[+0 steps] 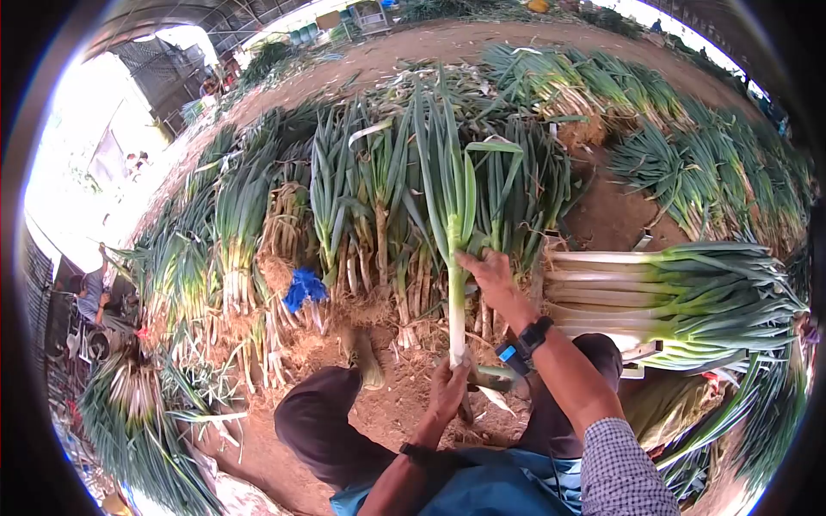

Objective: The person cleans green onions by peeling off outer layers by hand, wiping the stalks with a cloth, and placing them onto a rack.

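Observation:
A large green onion (457, 301) stands upright in front of me, its white stalk bare and its long green leaves pointing away. My left hand (449, 385) is closed round the lower end of the stalk. Higher up, where white turns to green, my right hand (492, 273) grips the same stalk. Fingers partly hide the stalk at both places. By my right wrist, a small blue and black object (514, 358) shows near my knee; I cannot make out what it is. To the right, clean green onions (602, 292) lie side by side in a stack.
Bundles of unpeeled green onions (245, 224) with dry roots stand in a row ahead. A blue crumpled bag (305, 290) lies among them. More bundles (710, 181) lie at the far right and a pile (142, 421) at the lower left. Another person (93, 297) sits at the left edge.

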`<state>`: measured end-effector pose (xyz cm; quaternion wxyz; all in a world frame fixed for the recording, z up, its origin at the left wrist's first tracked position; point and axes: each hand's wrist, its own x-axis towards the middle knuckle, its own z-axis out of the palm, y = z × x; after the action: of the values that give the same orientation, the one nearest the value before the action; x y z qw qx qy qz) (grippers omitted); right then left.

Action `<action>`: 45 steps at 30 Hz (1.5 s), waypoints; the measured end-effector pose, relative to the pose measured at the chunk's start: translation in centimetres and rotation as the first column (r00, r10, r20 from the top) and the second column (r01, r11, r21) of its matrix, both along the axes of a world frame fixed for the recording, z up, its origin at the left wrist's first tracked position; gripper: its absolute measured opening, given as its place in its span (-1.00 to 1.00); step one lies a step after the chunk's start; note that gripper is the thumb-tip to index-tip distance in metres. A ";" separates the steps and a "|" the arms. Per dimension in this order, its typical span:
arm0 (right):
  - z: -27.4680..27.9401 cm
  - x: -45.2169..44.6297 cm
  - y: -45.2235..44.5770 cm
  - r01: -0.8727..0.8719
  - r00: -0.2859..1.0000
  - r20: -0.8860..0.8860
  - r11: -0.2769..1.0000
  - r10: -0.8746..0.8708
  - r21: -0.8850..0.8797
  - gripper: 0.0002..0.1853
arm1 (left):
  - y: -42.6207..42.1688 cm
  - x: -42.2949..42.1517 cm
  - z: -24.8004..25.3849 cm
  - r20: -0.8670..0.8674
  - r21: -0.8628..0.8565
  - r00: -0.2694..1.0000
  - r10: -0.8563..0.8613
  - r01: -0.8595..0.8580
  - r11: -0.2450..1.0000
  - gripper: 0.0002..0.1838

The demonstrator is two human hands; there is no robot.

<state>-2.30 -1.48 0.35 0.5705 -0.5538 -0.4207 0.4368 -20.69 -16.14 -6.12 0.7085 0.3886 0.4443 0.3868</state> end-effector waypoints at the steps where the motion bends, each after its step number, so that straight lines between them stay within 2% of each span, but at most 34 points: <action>1: -1.0 0.4 0.1 -0.021 0.990 0.137 0.999 0.015 0.045 -0.73 | 0.0 -0.2 -0.1 -0.005 -0.008 1.000 0.019 -0.019 1.000 -0.76; 2: -1.7 0.7 0.1 -0.038 0.963 0.270 0.995 0.013 0.090 -0.70 | 0.8 -0.4 -2.4 -0.066 0.000 0.997 0.033 -0.033 0.999 -0.76; 4: -0.6 1.0 0.3 0.011 0.920 0.390 0.995 0.028 -0.097 -0.69 | 1.0 0.0 -3.1 0.022 0.012 0.998 0.059 -0.059 0.998 -0.78; 5: -0.9 0.9 0.8 0.039 0.921 0.388 0.999 -0.031 -0.013 -0.70 | 1.3 0.1 -2.8 0.067 0.020 0.995 0.075 -0.077 0.997 -0.78; 6: -1.2 0.6 1.1 0.062 0.920 0.383 0.996 -0.083 0.067 -0.71 | 1.7 -0.4 -2.5 0.044 -0.053 0.999 0.022 -0.020 0.998 -0.78; 7: -1.5 0.2 1.5 0.078 0.917 0.378 0.986 -0.130 0.150 -0.72 | 2.1 -0.6 -2.2 0.082 -0.120 0.996 0.045 -0.035 0.992 -0.78; 8: 4.5 -0.3 -1.2 -0.022 0.928 0.373 0.998 0.000 0.056 -0.79 | 2.7 -0.6 -1.8 0.122 -0.182 0.990 0.067 -0.044 0.982 -0.78; 9: 6.0 -0.2 -1.7 -0.045 0.965 0.263 0.989 0.006 0.142 -0.81 | 3.0 -0.6 -1.6 0.161 -0.247 0.983 0.089 -0.048 0.968 -0.78; 11: 7.9 0.5 -2.1 -0.054 0.998 0.028 0.947 0.048 0.316 -0.81 | 4.3 -1.0 -2.5 0.105 -0.137 0.992 0.075 -0.060 0.989 -0.76; 12: 10.2 0.4 -3.4 0.001 0.999 -0.050 0.967 0.012 0.255 -0.85 | 4.9 -1.4 -3.2 0.037 -0.070 0.997 0.064 -0.062 0.996 -0.75; 13: 9.3 0.7 -3.9 -0.085 0.990 0.118 0.991 0.072 0.104 -0.84 | 5.0 -1.9 -4.0 -0.038 -0.009 0.998 0.053 -0.053 0.999 -0.75; 14: 8.2 1.6 -4.5 -0.143 0.949 0.275 0.988 0.153 -0.056 -0.81 | 5.4 -2.2 -5.0 -0.079 -0.022 0.995 0.068 -0.070 0.997 -0.75; 15: 7.1 2.6 -4.9 -0.174 0.874 0.417 0.961 0.252 -0.216 -0.78 | 5.3 -2.2 -4.6 -0.070 -0.017 0.993 0.092 -0.093 0.996 -0.76; 16: 4.2 3.5 -5.1 -0.253 0.657 0.647 0.921 0.387 -0.295 -0.73 | 4.9 -2.3 -3.7 -0.060 -0.012 0.991 0.116 -0.117 0.993 -0.76; 17: 0.0 4.2 -5.2 -0.297 0.365 0.795 0.870 0.484 -0.393 -0.67 | 4.6 -2.5 -2.9 -0.053 -0.007 0.989 0.140 -0.141 0.990 -0.77; 18: -2.3 4.4 -5.2 -0.303 0.032 0.847 0.812 0.531 -0.499 -0.60 | 4.3 -3.0 -2.6 -0.080 0.036 0.992 0.102 -0.100 0.994 -0.77; 19: -1.0 3.9 -4.9 -0.320 0.282 0.766 0.809 0.578 -0.493 -0.55 | 3.8 -3.4 -2.1 -0.064 0.053 0.993 0.099 -0.096 0.994 -0.77; 21: 3.9 2.9 -4.0 -0.338 0.707 0.442 0.813 0.552 -0.475 -0.44 | 2.6 -3.7 -0.8 -0.034 0.084 0.996 0.083 -0.080 0.993 -0.77; 22: 2.5 3.4 -3.3 -0.398 0.866 0.209 0.879 0.455 -0.263 -0.42 | 2.0 -3.9 0.1 -0.034 0.098 0.998 0.048 -0.044 0.994 -0.77; 23: 1.8 3.1 -2.7 -0.394 0.916 -0.005 0.900 0.400 -0.187 -0.46 | 1.1 -4.3 0.8 -0.038 0.113 0.999 0.010 -0.006 0.994 -0.77; 24: 1.8 2.0 -1.8 -0.370 0.913 -0.225 0.923 0.339 -0.109 -0.48 | 0.5 -4.6 1.2 -0.045 0.132 0.998 -0.031 0.037 0.991 -0.76; 25: 1.7 1.2 -1.1 -0.325 0.855 -0.438 0.945 0.278 -0.035 -0.49 | -0.1 -5.0 1.1 -0.061 0.150 0.996 -0.064 0.072 0.986 -0.76; 27: 2.3 -0.4 -0.3 -0.279 0.765 -0.616 0.959 0.189 -0.051 -0.60 | -1.3 -5.6 0.9 -0.092 0.173 0.988 -0.123 0.137 0.975 -0.75; 28: 2.5 -1.0 -0.1 -0.264 0.702 -0.697 0.962 0.146 -0.064 -0.64 | -1.3 -6.1 0.8 -0.150 0.102 0.973 -0.176 0.192 0.976 -0.72; 31: -1.0 -1.9 1.4 -0.199 0.708 -0.692 0.980 0.140 -0.006 -0.73 | 1.6 -6.6 -0.4 -0.620 0.135 0.763 -0.183 0.334 0.933 -0.61; 33: 0.2 -2.8 0.6 -0.139 0.750 -0.647 0.989 0.139 0.052 -0.78 | 3.6 -4.5 2.7 -0.486 0.461 0.865 0.128 0.128 0.878 -0.48; 35: 0.6 -3.4 -0.3 -0.108 0.808 -0.578 0.993 0.112 0.042 -0.81 | 7.3 -3.4 3.4 -0.595 0.717 0.691 0.410 0.226 0.660 -0.40; 38: -0.2 -4.3 -1.2 -0.019 0.876 -0.479 0.995 0.062 0.093 -0.82 | 10.2 -0.3 6.4 -0.553 0.485 0.811 0.190 0.128 0.865 -0.44; 41: -1.2 -3.6 -1.6 0.040 0.892 -0.452 0.994 0.009 0.100 -0.80 | 10.5 1.3 7.5 -0.550 0.441 0.834 0.043 0.246 0.863 -0.48; 42: -1.2 -3.3 -1.8 0.043 0.896 -0.443 0.995 0.000 0.088 -0.81 | 10.9 1.5 6.4 -0.607 0.496 0.790 0.090 0.288 0.819 -0.56; 44: -1.2 -2.8 -2.0 0.057 0.918 -0.395 0.995 -0.021 0.080 -0.82 | 11.0 1.7 5.1 -0.571 0.582 0.809 0.140 0.278 0.764 -0.59; 45: -1.3 -2.6 -2.2 0.042 0.903 -0.429 0.996 -0.002 0.084 -0.83 | 11.1 1.5 4.6 -0.549 0.626 0.818 0.173 0.265 0.733 -0.60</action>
<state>-4.88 -3.66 -0.92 0.6786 -0.4226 -0.2984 0.5214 -19.15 -5.00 -1.51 0.3591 0.7282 0.4536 0.3674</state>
